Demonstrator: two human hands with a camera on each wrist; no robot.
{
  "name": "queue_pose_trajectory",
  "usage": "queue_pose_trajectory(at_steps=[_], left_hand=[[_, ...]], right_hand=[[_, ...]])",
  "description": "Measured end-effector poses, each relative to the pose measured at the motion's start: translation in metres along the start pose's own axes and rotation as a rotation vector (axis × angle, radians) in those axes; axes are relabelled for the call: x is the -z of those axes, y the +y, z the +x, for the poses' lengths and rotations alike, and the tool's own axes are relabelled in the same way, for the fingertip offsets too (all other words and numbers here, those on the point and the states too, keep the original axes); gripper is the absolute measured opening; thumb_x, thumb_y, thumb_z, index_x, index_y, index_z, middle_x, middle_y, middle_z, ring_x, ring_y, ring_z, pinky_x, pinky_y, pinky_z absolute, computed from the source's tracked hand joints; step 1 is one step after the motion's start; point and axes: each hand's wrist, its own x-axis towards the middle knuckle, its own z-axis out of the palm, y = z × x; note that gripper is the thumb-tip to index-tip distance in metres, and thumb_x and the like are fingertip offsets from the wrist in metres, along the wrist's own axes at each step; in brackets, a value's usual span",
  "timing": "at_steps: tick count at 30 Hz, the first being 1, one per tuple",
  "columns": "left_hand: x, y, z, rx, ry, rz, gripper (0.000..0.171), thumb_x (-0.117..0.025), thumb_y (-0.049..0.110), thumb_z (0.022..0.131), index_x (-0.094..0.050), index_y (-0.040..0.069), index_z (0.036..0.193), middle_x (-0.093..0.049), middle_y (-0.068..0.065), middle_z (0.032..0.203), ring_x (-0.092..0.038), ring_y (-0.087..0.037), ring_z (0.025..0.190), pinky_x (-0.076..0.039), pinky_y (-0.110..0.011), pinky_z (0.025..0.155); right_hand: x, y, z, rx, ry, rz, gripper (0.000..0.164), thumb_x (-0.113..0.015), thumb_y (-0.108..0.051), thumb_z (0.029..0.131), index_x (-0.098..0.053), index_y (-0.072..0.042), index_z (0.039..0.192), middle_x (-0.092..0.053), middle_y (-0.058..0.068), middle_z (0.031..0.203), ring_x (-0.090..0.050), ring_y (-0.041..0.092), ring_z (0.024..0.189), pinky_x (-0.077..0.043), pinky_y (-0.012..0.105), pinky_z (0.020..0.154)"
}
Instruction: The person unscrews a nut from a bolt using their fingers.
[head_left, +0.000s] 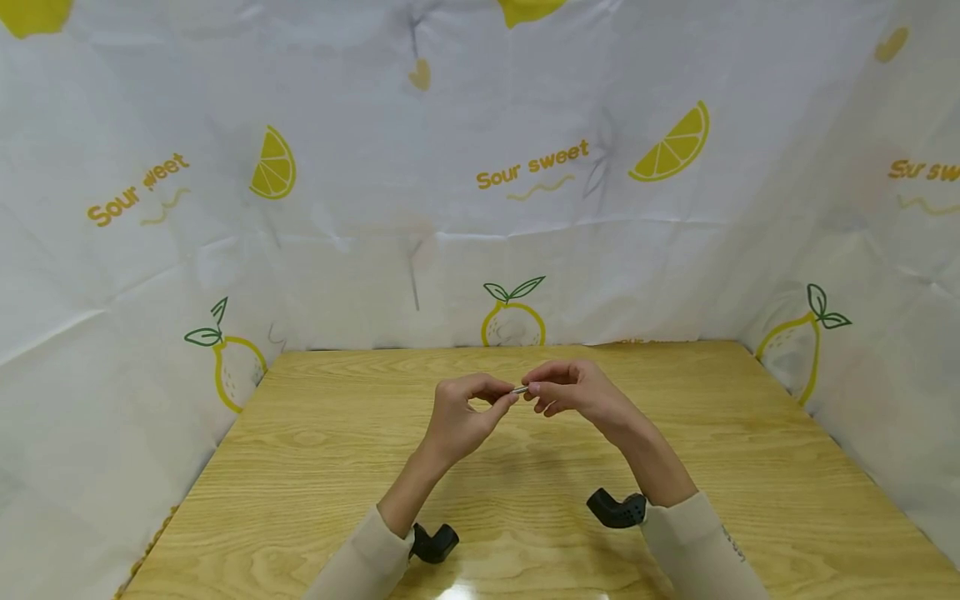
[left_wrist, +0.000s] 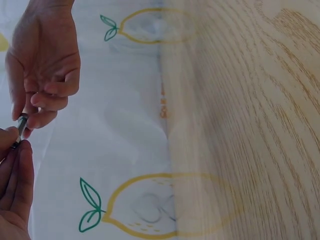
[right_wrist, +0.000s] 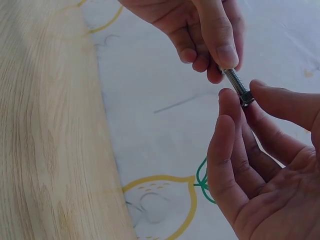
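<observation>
A small silver threaded bolt (right_wrist: 234, 81) is held up between both hands, above the wooden table. My left hand (head_left: 461, 419) pinches one end of it between thumb and fingers, which hide that end. At the other end sits a dark hex nut (right_wrist: 246, 99). The thumb and fingertips of my right hand (head_left: 592, 398) pinch around this nut, its other fingers loosely bent. A short end of the bolt shows past the nut. In the left wrist view the bolt is small and partly covered by fingers.
The wood-grain table (head_left: 337, 467) spreads beneath both hands. A white cloth (head_left: 360, 283) printed with lemons rises behind the table and along both sides. Black wrist cameras (head_left: 617, 509) stick out at both sleeve cuffs.
</observation>
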Motion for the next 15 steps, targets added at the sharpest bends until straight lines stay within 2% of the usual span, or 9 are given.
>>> queue_pose_trajectory(at_steps=[6, 11, 15], left_hand=[[0.0006, 0.0009, 0.0005, 0.004, 0.0, 0.002, 0.004, -0.079, 0.004, 0.09, -0.08, 0.006, 0.093, -0.08, -0.007, 0.087, -0.077, -0.013, 0.075, -0.062, -0.019, 0.071], [0.0002, 0.0008, 0.0002, -0.016, 0.006, -0.006, 0.005, -0.079, 0.003, 0.089, -0.081, 0.005, 0.093, -0.08, -0.007, 0.086, -0.076, -0.013, 0.073, -0.062, -0.019, 0.069], [0.0005, 0.0008, 0.0003, -0.02, 0.005, -0.009, 0.006, -0.079, 0.001, 0.088, -0.081, 0.006, 0.093, -0.08, -0.008, 0.087, -0.076, -0.013, 0.073, -0.062, -0.019, 0.069]], right_hand=[[0.0002, 0.0005, -0.0005, 0.002, -0.006, -0.001, 0.041, -0.066, -0.018, 0.101, -0.062, 0.01, 0.131, -0.074, 0.002, 0.106, -0.072, 0.018, 0.089, -0.063, 0.036, 0.084], [0.001, -0.0001, -0.0007, -0.015, -0.034, 0.0, 0.038, -0.066, -0.018, 0.102, -0.063, 0.009, 0.129, -0.074, 0.003, 0.101, -0.074, 0.019, 0.09, -0.063, 0.037, 0.087], [0.0012, -0.0005, -0.0005, -0.017, -0.033, -0.003, 0.04, -0.065, -0.021, 0.103, -0.062, 0.009, 0.129, -0.073, 0.006, 0.105, -0.074, 0.02, 0.091, -0.063, 0.04, 0.09]])
